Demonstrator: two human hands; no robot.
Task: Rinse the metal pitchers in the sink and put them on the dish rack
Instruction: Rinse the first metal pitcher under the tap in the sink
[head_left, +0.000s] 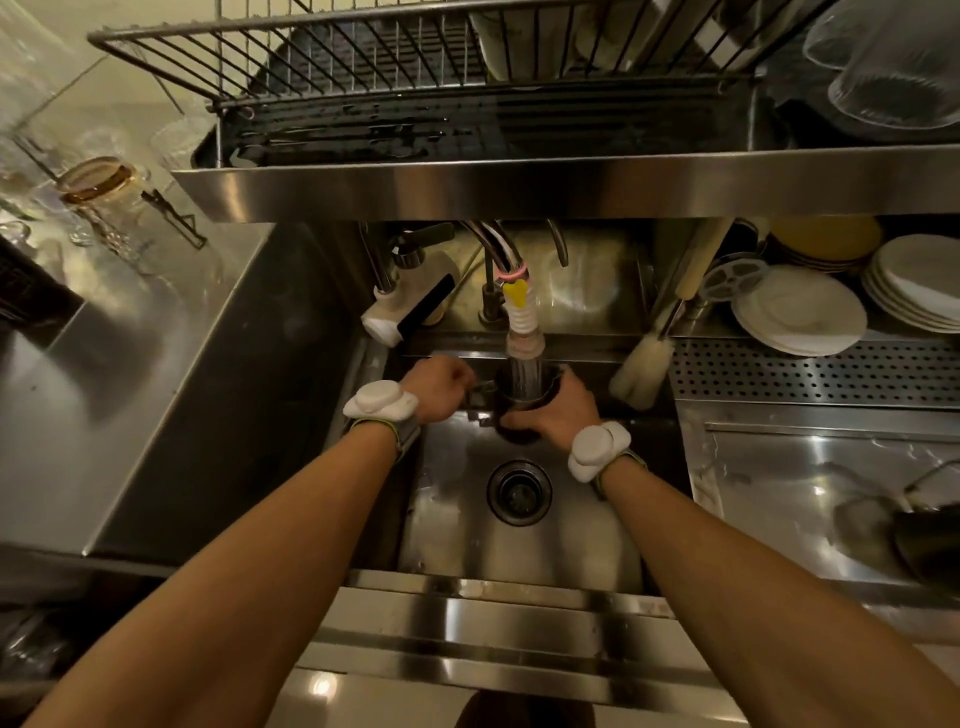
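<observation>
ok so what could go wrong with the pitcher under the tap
The tap stream pours straight into the pitcher, so it may overflow onto the white wrist units. Wet steel could slip from the right hand and left hand. Lifting toward the dish rack, it might knock the steel shelf edge above.

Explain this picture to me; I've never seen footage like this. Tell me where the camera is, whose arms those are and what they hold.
There is no machine here. A person wears a camera on the head, and it looks down at their own arms. White pads are strapped to both wrists. The right hand wraps round a metal pitcher held under the running faucet, over the sink. The left hand seems to pinch the pitcher's handle. Above, on a shelf, stands the wire dish rack. Stacked plates sit at right, and a dark vessel, perhaps another pitcher, lies on the right counter.
</observation>
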